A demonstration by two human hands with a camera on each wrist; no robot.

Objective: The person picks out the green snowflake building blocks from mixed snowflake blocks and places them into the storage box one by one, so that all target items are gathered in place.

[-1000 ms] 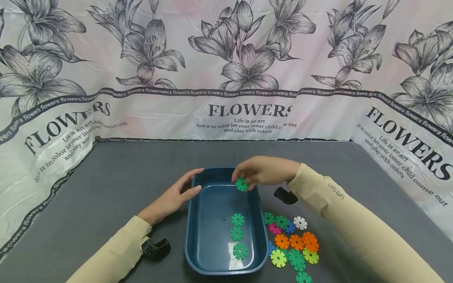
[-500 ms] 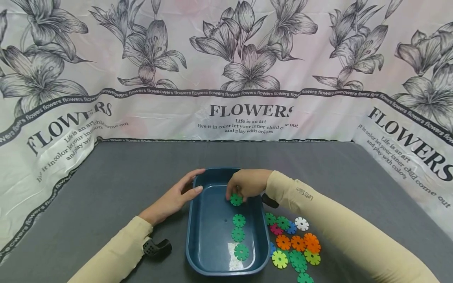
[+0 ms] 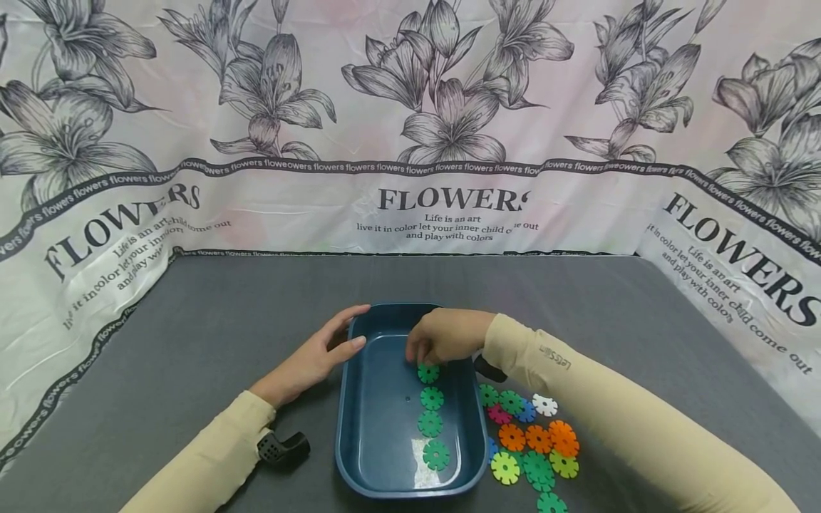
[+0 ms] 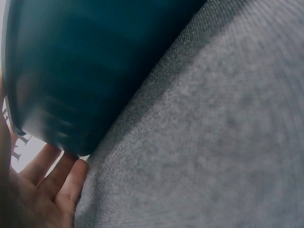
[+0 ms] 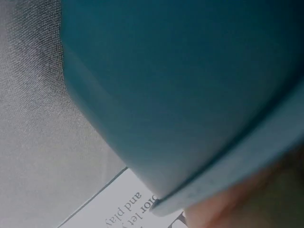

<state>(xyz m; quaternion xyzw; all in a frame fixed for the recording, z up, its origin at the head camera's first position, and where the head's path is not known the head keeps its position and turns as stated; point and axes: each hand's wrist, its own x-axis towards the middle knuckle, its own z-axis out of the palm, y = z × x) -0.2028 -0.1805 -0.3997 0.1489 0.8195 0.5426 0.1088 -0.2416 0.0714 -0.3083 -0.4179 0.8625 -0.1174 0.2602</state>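
In the head view, a blue plastic tray [image 3: 410,493] stands on the grey cloth. My left hand [image 3: 314,360] rests at its far left rim, thumb on the edge and fingers spread; in the left wrist view, fingers [image 4: 71,190] touch the tray's outer wall [image 4: 71,85]. My right hand [image 3: 449,333] reaches inside over the right rim, its bent fingers pinching the far edge of a green snowflake disc [image 3: 428,373]. Several green discs [image 3: 430,424] lie in a row toward me. The right wrist view shows mostly the tray's outer wall [image 5: 166,95], with the fingertips hidden.
Right of the tray, loose notched discs lie on the cloth, some overlapping: orange [image 3: 537,439], yellow-green [image 3: 505,468], white [image 3: 544,405], pink [image 3: 497,415], blue and green ones. A flower-printed curtain [image 3: 442,206] hangs behind the table [image 3: 256,299].
My right hand has moved from above the tray's far right rim down into it, bringing the green disc to the far end of the row. My left hand stays at the rim.
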